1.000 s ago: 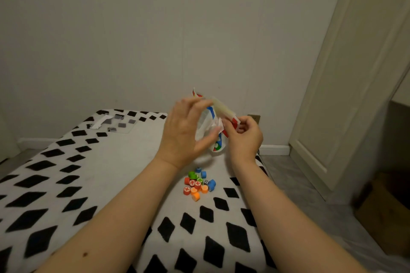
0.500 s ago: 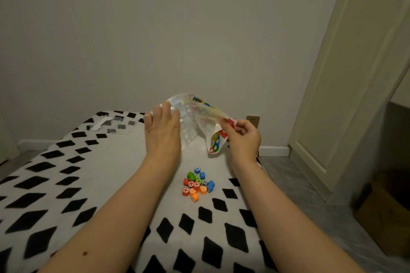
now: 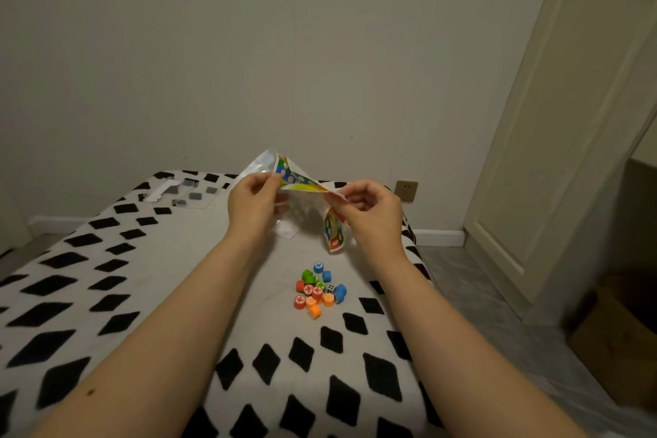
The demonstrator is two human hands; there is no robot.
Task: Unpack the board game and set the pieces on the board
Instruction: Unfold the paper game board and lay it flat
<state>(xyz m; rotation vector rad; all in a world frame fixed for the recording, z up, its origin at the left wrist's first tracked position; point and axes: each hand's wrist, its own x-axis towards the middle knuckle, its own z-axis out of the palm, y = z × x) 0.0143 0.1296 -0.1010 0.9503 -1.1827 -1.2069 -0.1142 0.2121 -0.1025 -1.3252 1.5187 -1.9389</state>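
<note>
A thin, folded paper game board with bright printed colours hangs in the air above the bed, partly unfolded. My left hand pinches its left edge and my right hand pinches its right edge. One flap droops down under my right hand. Below, on the bedcover, lies a small heap of several round game pieces in red, orange, green and blue, with a small die among them.
The bed has a white cover with black diamonds. A clear plastic package lies at its far left corner. A wall stands behind, a door at the right, a cardboard box on the floor.
My hands have moved apart and the folded board has opened wider between them. My left hand shifted left and now pinches the board's edge.
</note>
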